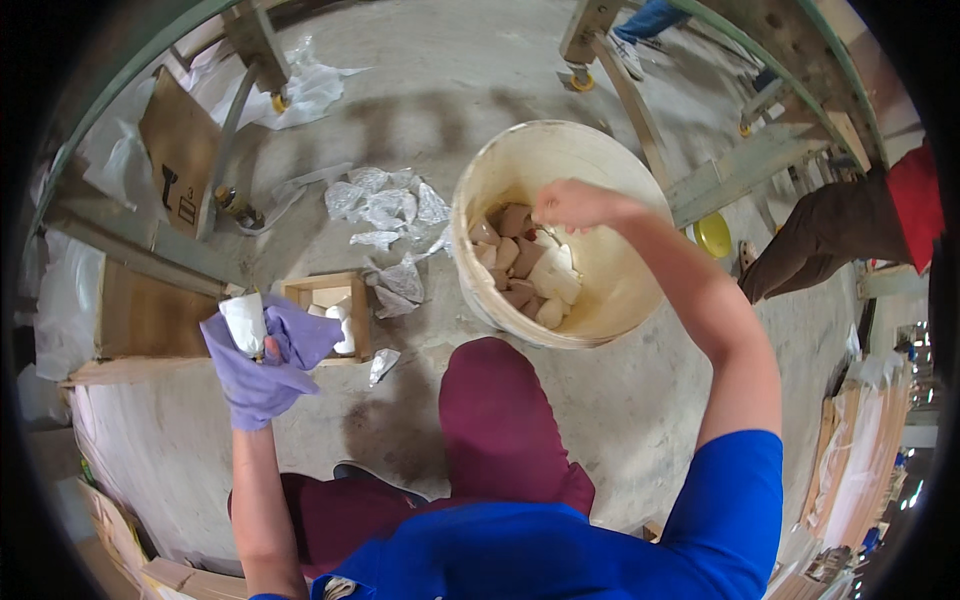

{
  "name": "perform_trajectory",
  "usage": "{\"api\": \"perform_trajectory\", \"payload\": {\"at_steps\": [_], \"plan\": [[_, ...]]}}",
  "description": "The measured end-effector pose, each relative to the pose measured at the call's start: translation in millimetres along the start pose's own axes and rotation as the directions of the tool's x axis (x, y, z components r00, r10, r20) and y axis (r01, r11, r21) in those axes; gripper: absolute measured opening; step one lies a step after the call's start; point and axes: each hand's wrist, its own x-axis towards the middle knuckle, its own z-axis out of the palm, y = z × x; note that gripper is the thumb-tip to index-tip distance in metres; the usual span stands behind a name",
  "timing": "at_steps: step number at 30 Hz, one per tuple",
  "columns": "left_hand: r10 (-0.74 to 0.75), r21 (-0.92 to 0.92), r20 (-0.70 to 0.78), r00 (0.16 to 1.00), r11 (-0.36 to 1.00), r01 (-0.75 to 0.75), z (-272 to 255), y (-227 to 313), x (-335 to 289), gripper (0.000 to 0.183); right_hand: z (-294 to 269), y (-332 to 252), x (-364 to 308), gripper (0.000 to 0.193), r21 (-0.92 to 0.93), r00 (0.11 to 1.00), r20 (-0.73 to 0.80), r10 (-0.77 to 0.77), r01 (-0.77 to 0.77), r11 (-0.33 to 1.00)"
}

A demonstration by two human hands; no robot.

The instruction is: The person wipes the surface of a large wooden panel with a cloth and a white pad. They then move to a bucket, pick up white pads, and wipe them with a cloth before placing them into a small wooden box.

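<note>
Hands [585,205] above grey floor [440,55]: bucket [630,260], plastic scraps [385,208], wheeled frames [592,30].

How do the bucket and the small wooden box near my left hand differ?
Size: the bucket is much larger than the wooden box.
Shape: the bucket is round, while the box is rectangular.
Colour: the bucket is cream; the box is light brown.
Contents: the bucket holds pinkish-grey and whitish pieces, while only white items show in the box.
Both are open-topped and stand on the grey floor.

Right hand [578,205] blurry, its grip seemingly hidden
</note>
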Motion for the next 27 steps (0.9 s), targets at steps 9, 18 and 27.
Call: {"api": "perform_trajectory", "payload": {"at_steps": [9,18,27], "plan": [[-0.594,-0.740,0.280,0.754,0.368,0.564,83,-11,-14,0.062,112,101,80,0.054,-0.620,0.883,0.346,0.318,-0.039,0.784],[-0.908,-0.679,-0.057,0.415,0.341,0.650,88,-113,-18,0.058,114,98,72,0.106,-0.082,0.680,0.498,0.538,-0.581,0.810],[-0.853,-0.484,-0.316,0.415,0.521,0.703,52,-115,-26,0.027,120,94,76,0.075,0.035,0.747,0.517,0.418,-0.506,0.862]]}}
